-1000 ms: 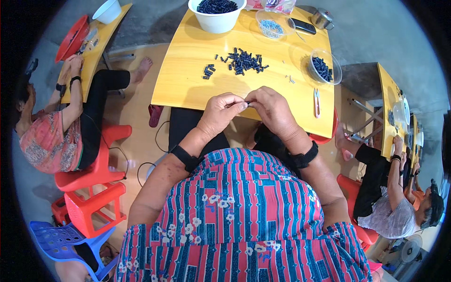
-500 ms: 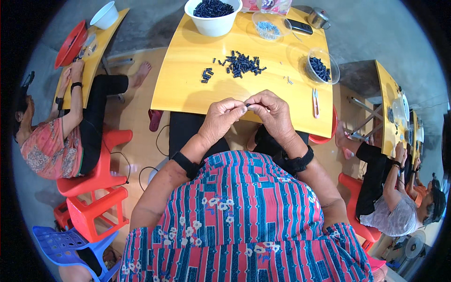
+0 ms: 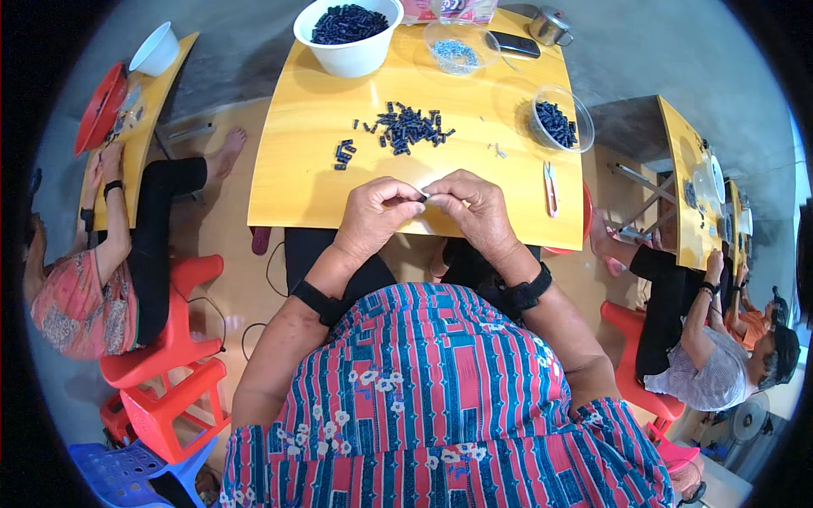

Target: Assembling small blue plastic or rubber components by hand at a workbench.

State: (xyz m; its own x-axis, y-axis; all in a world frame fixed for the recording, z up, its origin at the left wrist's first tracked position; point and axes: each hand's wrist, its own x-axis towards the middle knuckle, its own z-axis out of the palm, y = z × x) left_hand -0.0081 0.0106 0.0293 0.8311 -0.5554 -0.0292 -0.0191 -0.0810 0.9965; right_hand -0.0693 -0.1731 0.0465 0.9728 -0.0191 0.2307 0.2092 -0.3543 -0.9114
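Above the near edge of the yellow table [image 3: 284, 182], both my hands meet at the fingertips. My left hand [image 3: 370, 218] pinches a small black plastic piece [image 3: 421, 199] between thumb and forefinger. My right hand [image 3: 476, 213] is closed in a pinch at the other end of that piece; what it holds there is too small to make out. A loose pile of similar black pieces [image 3: 411, 129] lies just beyond my hands. A smaller group of black pieces [image 3: 344, 155] is left of the pile.
Far left stands a white tub [image 3: 351, 63] of black pieces. A clear bowl [image 3: 584, 123] holds more, near snips [image 3: 551, 190]. Tiny silvery parts fill a clear dish [image 3: 456, 57], beside a black case [image 3: 514, 44] and metal mug [image 3: 550, 27]. People work at side tables.
The view has shifted, so the table sits lower and further left. My hands stay together at the small black piece, with the fingers slightly re-angled.
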